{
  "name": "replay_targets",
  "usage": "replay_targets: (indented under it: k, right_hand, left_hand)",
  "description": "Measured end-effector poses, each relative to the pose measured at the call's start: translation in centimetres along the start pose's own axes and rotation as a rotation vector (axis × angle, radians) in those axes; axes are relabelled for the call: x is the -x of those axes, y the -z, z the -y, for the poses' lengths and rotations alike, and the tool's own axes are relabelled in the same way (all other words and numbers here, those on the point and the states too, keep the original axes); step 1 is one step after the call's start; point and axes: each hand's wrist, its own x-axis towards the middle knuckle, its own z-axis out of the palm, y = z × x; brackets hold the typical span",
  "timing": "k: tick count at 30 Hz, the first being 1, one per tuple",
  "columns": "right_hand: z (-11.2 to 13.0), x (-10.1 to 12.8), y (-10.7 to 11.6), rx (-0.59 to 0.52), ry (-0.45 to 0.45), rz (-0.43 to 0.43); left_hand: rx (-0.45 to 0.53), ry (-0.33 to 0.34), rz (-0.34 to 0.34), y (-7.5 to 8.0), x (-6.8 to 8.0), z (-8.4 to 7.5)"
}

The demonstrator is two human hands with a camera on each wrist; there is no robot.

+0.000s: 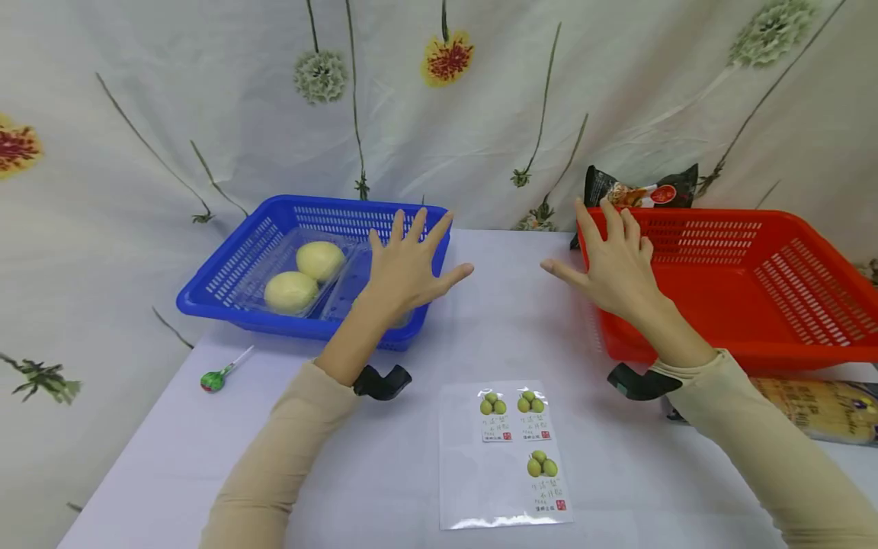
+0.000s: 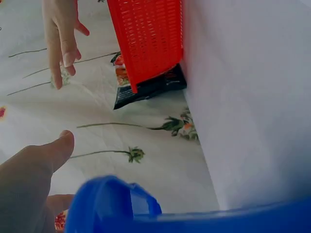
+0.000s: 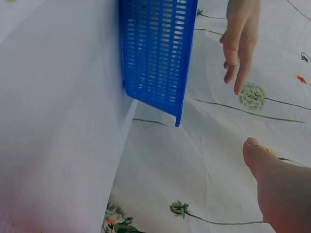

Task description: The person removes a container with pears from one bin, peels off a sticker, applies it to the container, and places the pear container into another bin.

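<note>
— Partly hidden: a dark snack packet behind the red basket.

— Both hands, left hand and right hand, spread, holding nothing; blue basket holds two buns.

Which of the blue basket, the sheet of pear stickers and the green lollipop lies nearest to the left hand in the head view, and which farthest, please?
From the left hand:
1. Blue basket, directly under and beside the hand.
2. Sheet of pear stickers, nearer the person, to the right.
3. Green lollipop, off to the left.
</note>
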Motion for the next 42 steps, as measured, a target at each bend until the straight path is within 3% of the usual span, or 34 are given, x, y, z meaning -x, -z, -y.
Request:
replay_targets:
  k: [5, 11, 16, 20, 27, 35, 42]
  right_hand:
    - [1.0, -0.4, -0.3, -0.165, 0.083, -0.004]
    - [3.0, -2.1, -0.1, -0.218, 0.168, 0.073]
    - [5.0, -4.0, -0.3, -0.29, 0.178, 0.172]
    - [6.8, -5.4, -0.9, -0.413, 0.13, 0.274]
    - [9.5, -7.4, -3.2, -0.591, 0.027, 0.411]
    - [12.4, -9.0, -5.6, -0.586, 0.03, 0.452]
    - [14.8, -9.6, -6.6, -0.584, 0.047, 0.481]
  left_hand:
    - [-0.033, 0.0, 0.021, 0.6, 1.8, 2.4]
    - [-0.018, 0.036, 0.025, 1.2, 3.5, 5.9]
    - [0.016, 0.094, 0.11, 1.6, 4.5, 8.5]
    - [0.039, 0.142, 0.174, 1.8, 5.1, 9.9]
    - [0.01, 0.158, 0.158, 1.3, 5.6, 11.1]
    - [0.069, 0.191, 0.174, 0.6, 5.8, 11.6]
    - [0.088, 0.264, 0.195, 0.3, 5.5, 11.5]
